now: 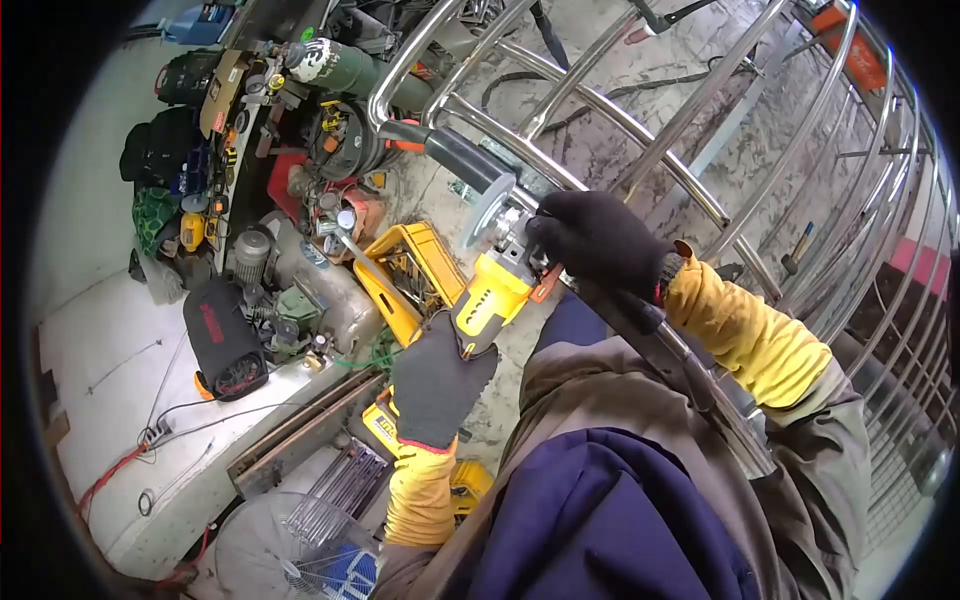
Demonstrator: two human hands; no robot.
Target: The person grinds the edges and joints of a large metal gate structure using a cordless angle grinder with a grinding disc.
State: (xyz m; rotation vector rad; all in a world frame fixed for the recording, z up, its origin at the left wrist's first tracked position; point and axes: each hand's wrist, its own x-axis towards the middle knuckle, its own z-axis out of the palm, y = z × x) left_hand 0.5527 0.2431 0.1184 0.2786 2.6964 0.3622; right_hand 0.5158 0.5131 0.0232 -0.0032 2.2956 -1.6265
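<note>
A yellow and grey angle grinder sits in front of my torso, its pale round disc toward the steel frame. My left hand, in a dark glove, is closed round the rear of the grinder's body. My right hand, in a black glove, has its fingers bent against the grinder's head next to the disc; its fingertips are partly hidden. Just beyond the disc lies a black-sleeved tube on the frame. Under my right forearm runs a steel tube with dark wrapping.
A large frame of bent shiny tubes fills the right and far side. To the left stand a yellow tool tray, a green gas cylinder, a compressor and a black bag. A fan guard is at the lower left.
</note>
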